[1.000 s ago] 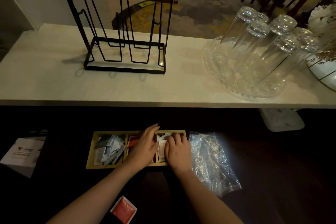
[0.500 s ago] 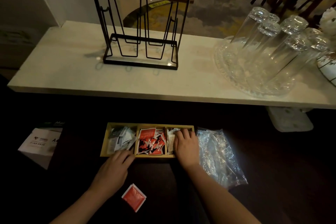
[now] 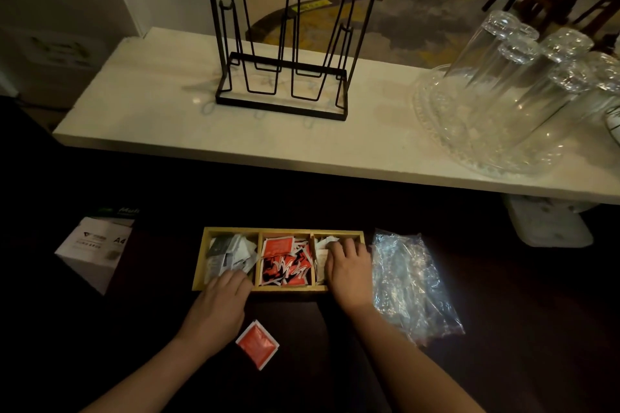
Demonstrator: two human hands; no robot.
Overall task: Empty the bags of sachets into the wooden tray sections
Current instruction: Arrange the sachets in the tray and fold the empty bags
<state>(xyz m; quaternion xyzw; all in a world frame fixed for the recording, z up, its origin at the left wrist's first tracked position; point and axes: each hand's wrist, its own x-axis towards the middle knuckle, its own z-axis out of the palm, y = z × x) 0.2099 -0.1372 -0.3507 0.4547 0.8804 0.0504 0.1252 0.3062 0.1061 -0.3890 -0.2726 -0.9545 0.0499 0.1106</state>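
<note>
A wooden tray [image 3: 258, 232] with three sections lies on the dark table. Its left section holds grey and white sachets [image 3: 231, 251], the middle one red sachets [image 3: 285, 260], the right one pale sachets partly hidden. My left hand [image 3: 218, 307] rests at the tray's near left edge, fingers touching the left section. My right hand [image 3: 349, 270] lies flat over the right section, fingers spread on the sachets. A single red sachet [image 3: 257, 344] lies loose on the table near me. An empty clear plastic bag [image 3: 411, 285] lies crumpled just right of the tray.
A white paper box [image 3: 95, 250] stands left of the tray. Behind is a pale counter [image 3: 167, 117] with a black wire rack [image 3: 285, 43] and a glass dish [image 3: 432, 124] of upturned glasses [image 3: 523, 77]. A white tray [image 3: 550, 225] sits under the counter's right end.
My left hand drew back from the middle section to the tray's near left edge, uncovering the red sachets. My right hand stayed on the right section. The view shifted left.
</note>
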